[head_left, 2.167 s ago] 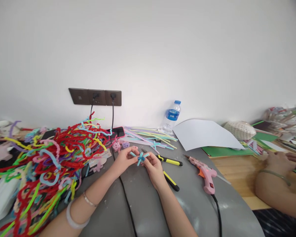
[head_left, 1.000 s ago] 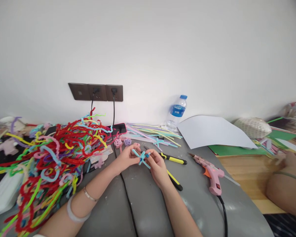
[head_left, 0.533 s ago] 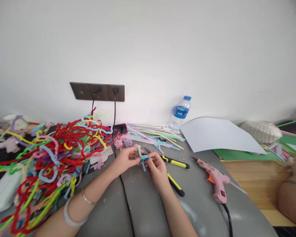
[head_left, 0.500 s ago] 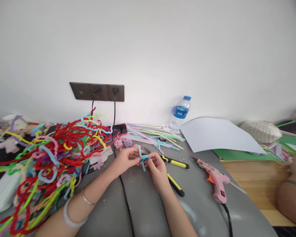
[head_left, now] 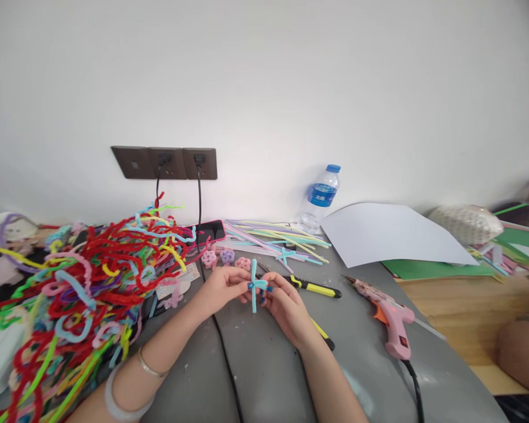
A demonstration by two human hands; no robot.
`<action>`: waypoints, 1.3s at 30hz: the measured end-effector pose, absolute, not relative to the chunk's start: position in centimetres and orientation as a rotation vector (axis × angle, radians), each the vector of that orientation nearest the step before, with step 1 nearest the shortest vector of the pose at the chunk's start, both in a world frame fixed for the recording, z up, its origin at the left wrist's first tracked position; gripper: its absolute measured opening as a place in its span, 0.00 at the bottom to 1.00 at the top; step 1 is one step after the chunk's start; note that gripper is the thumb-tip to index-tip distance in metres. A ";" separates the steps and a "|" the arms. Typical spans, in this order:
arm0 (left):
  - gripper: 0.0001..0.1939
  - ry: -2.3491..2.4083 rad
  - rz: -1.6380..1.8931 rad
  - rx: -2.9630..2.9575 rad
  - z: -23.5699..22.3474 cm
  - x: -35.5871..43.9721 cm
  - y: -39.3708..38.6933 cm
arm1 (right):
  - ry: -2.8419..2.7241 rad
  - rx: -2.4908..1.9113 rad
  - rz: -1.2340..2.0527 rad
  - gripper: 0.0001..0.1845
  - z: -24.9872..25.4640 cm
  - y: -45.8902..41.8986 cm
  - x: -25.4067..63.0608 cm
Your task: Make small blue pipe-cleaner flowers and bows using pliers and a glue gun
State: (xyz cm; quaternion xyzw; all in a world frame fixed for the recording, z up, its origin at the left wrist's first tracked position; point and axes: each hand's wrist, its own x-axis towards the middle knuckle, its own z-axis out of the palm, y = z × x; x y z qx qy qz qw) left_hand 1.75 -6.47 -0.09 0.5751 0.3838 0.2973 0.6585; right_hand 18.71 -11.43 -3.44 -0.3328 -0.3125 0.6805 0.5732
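Between my two hands is a light-blue pipe cleaner piece (head_left: 254, 284), bent into a cross with one long upright strand. My left hand (head_left: 226, 289) pinches it from the left, thumb and forefinger at its middle. From the other side, my right hand (head_left: 285, 302) grips the short right arm of the cross. Just behind my fingers lie pink and purple pipe cleaner flowers (head_left: 227, 256). Yellow-and-black pliers (head_left: 315, 288) rest beside my right hand, one handle partly hidden by it. Another light-blue cross (head_left: 284, 255) lies farther back on the straight pipe cleaners (head_left: 273, 234).
A tangled heap of coloured pipe cleaners (head_left: 114, 276) covers the left side. A pink glue gun (head_left: 397, 326) lies at right, its cord trailing forward. A black cable (head_left: 223, 346) crosses the grey table (head_left: 268, 376). Behind stand a water bottle (head_left: 322, 197), a phone (head_left: 212, 231) and white paper (head_left: 392, 235).
The light-blue piece has turned and its strands now stand straighter as a cross. My hands stay close together around it. The view has shifted slightly; another person's hand at right has moved out of sight.
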 end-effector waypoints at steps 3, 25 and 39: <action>0.16 0.855 0.634 1.305 -0.1 1.8 -6.6 | -0.741 -0.793 1.650 0.13 -3.4 -11.5 19.0; 0.15 0.876 0.878 1.452 -1.1 2.1 -6.5 | -1.034 -0.830 1.714 0.15 -3.2 -12.1 19.5; 0.10 0.815 0.826 1.454 -0.7 2.2 -7.1 | -1.080 -0.813 1.654 0.10 -2.8 -12.2 19.2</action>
